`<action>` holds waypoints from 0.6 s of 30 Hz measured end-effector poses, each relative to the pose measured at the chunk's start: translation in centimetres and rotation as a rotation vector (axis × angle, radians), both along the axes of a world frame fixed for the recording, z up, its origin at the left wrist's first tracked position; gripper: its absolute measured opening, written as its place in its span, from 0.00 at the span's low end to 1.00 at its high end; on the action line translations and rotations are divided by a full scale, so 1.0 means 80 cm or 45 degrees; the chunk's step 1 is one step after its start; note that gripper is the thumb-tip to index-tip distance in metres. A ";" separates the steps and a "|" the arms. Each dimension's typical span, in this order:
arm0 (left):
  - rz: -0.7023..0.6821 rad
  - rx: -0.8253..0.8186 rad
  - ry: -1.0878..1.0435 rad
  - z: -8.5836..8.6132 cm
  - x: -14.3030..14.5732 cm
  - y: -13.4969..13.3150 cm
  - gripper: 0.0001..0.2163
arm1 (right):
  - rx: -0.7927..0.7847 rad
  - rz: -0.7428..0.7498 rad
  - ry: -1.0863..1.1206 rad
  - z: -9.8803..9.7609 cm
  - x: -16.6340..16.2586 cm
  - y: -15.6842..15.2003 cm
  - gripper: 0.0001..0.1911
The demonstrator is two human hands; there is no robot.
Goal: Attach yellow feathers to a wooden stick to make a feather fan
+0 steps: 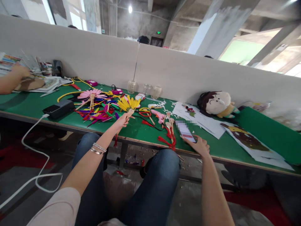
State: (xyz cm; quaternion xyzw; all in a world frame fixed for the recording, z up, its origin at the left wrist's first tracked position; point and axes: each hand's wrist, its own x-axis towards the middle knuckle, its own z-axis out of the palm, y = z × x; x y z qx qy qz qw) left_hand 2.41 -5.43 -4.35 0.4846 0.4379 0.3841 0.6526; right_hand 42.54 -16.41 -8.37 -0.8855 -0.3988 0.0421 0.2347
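My left hand (122, 121) is closed round the wooden handle of a yellow feather fan (129, 103), whose feathers spread upward over the table. My right hand (198, 145) grips the lower end of a smartphone (185, 131) at the table's front edge; its screen is lit and partly blurred out. Between my hands lie a pink glue gun (159, 116) and several wooden fan sticks with red tassels (169, 138). Left of the yellow fan, a pink feather fan (92, 94) rests on a heap of loose coloured feathers (100, 115).
A black power box (58, 109) with a white cable stands on the green table (138, 131). Glass jars (155, 92) line the white partition. Papers (199, 121), a plush doll (216, 103) and a green board (268, 133) are at right. Another person's hand (20, 71) is at far left.
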 end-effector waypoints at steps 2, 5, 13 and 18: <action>-0.013 0.020 0.002 -0.002 0.000 0.001 0.15 | -0.003 -0.029 -0.048 0.004 -0.014 -0.007 0.46; -0.010 0.027 -0.011 -0.005 0.000 0.004 0.15 | -0.041 -0.024 -0.106 0.011 -0.025 -0.008 0.48; -0.004 0.066 -0.001 -0.011 -0.004 0.006 0.12 | -0.142 0.073 -0.275 0.023 -0.039 -0.018 0.47; 0.173 0.126 0.030 -0.013 -0.004 0.001 0.04 | -0.076 0.097 -0.371 0.007 -0.047 -0.043 0.46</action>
